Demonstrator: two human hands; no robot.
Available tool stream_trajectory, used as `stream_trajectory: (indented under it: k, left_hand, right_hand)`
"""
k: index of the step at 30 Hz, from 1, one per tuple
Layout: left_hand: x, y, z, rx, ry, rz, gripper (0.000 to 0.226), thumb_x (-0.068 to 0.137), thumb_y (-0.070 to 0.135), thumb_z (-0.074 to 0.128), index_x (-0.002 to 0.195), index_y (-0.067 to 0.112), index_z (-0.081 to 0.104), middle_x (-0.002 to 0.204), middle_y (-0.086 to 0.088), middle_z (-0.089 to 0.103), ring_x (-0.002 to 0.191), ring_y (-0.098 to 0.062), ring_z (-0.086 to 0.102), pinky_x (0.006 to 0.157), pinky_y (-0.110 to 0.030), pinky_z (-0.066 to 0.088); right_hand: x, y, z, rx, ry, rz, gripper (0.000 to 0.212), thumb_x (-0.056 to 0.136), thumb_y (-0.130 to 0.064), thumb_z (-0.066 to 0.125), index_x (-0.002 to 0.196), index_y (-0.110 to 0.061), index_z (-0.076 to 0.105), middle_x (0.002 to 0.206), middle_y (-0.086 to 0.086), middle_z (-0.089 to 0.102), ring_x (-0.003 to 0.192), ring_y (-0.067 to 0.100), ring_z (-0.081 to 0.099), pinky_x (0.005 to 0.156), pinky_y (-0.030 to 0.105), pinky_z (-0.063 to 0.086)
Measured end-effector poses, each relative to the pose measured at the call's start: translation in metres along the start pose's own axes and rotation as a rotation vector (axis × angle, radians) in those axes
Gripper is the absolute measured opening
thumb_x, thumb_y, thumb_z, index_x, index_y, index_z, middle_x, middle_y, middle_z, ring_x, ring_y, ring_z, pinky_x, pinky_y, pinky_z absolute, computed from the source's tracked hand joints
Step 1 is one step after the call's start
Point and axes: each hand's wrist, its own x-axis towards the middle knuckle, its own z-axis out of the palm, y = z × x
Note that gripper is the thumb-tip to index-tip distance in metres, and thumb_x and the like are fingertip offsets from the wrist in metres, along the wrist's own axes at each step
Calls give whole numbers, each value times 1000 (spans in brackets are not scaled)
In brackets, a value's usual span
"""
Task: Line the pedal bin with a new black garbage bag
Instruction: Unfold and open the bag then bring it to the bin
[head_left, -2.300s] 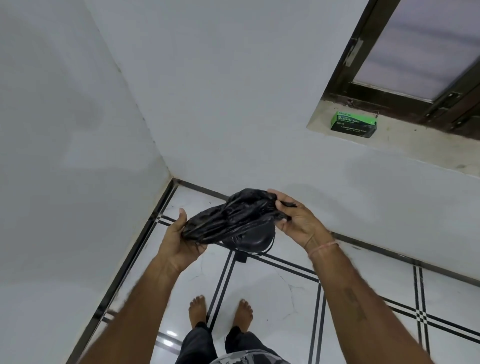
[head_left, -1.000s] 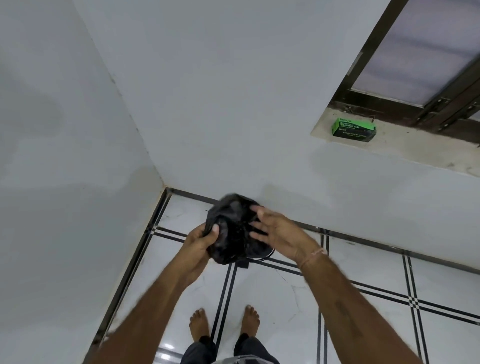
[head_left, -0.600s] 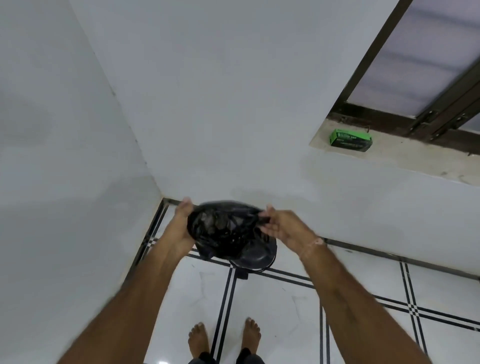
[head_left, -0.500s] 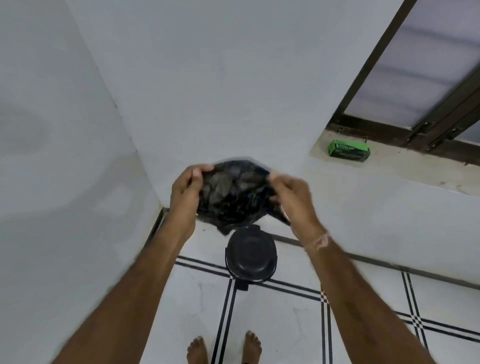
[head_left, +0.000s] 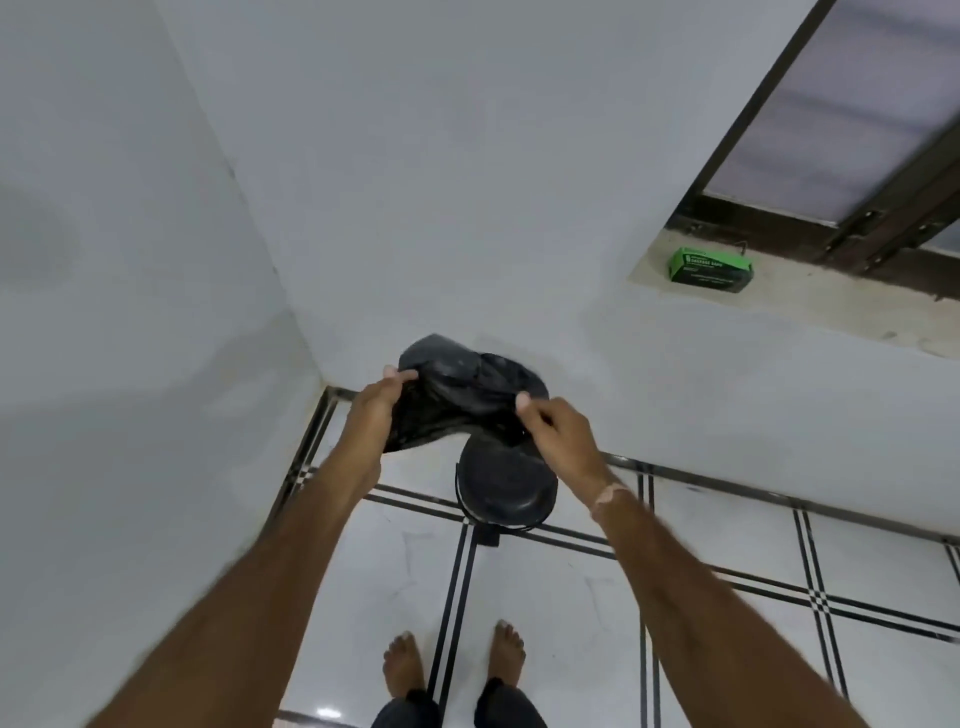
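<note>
A crumpled black garbage bag (head_left: 457, 395) hangs in the air between my two hands, above the bin. My left hand (head_left: 376, 408) grips its left edge with fingers curled round the plastic. My right hand (head_left: 553, 431) pinches its right edge between thumb and fingers. Below them the round black pedal bin (head_left: 506, 486) stands on the floor near the wall, its lid closed, with the pedal (head_left: 488, 538) sticking out towards me. The bag covers the bin's far rim.
White walls meet in a corner at the left. A green box of garbage bags (head_left: 710, 269) lies on the window ledge at the upper right. My bare feet (head_left: 452, 662) stand on the white tiled floor with black lines, just in front of the bin.
Both hands have kept hold of the bag, working and spreading it. In the last half second they dropped slightly and moved apart, and the bag now sits lower, over the bin's far edge.
</note>
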Motion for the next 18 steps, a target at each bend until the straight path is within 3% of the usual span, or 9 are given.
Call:
stream_trajectory:
  k: [2, 4, 6, 8, 12, 16, 18]
  left_hand:
    - [-3, -13, -12, -4, -63, 2, 38, 106, 48, 45, 125, 27, 71, 134, 1, 65, 128, -19, 58, 108, -33, 44]
    - [-5, -15, -17, -14, -94, 32, 30, 103, 46, 53, 110, 26, 75, 125, 1, 72, 125, -21, 62, 109, -37, 47]
    - [-6, -12, -18, -29, -101, 48, 32, 100, 47, 57, 91, 23, 76, 108, 1, 76, 112, -21, 68, 100, -36, 52]
    - [-8, -8, -19, -38, -134, 59, 40, 98, 52, 58, 78, 22, 75, 96, 2, 77, 102, -20, 70, 91, -35, 52]
    - [-14, -8, -25, 106, -183, 72, 50, 99, 54, 56, 85, 10, 77, 95, -3, 79, 93, -15, 72, 84, -25, 48]
    - [-12, -13, -26, 382, -232, 119, 44, 95, 54, 62, 90, 16, 83, 99, 1, 79, 100, -9, 70, 88, -20, 47]
    - [-5, -14, -21, 419, -234, 104, 38, 94, 53, 63, 97, 20, 83, 100, 5, 78, 102, -5, 68, 89, -17, 44]
  right_hand:
    - [-15, 20, 7, -90, -91, 72, 62, 102, -54, 52, 76, 0, 63, 76, 13, 62, 74, 25, 59, 75, 38, 44]
    - [-13, 25, 5, 66, -88, 170, 64, 99, -63, 53, 72, -7, 63, 74, 2, 64, 75, 17, 61, 80, 39, 51]
    - [-9, 22, -1, 222, -69, 222, 73, 92, -76, 53, 91, -6, 75, 95, 2, 80, 95, 18, 73, 96, 47, 57]
    - [-12, 9, -9, 342, -63, 265, 72, 96, -71, 51, 109, -5, 76, 114, 10, 79, 106, 17, 72, 97, 43, 57]
    - [-8, 8, -20, 495, -101, 303, 61, 101, -63, 46, 115, -13, 78, 112, 1, 80, 102, 10, 73, 79, 31, 59]
    - [9, 9, -17, 462, -81, 306, 64, 101, -64, 48, 110, -9, 78, 94, -1, 77, 84, 17, 66, 78, 29, 52]
    - [19, 12, -18, 414, -96, 312, 66, 99, -67, 49, 112, -10, 78, 99, 3, 78, 87, 18, 64, 82, 33, 49]
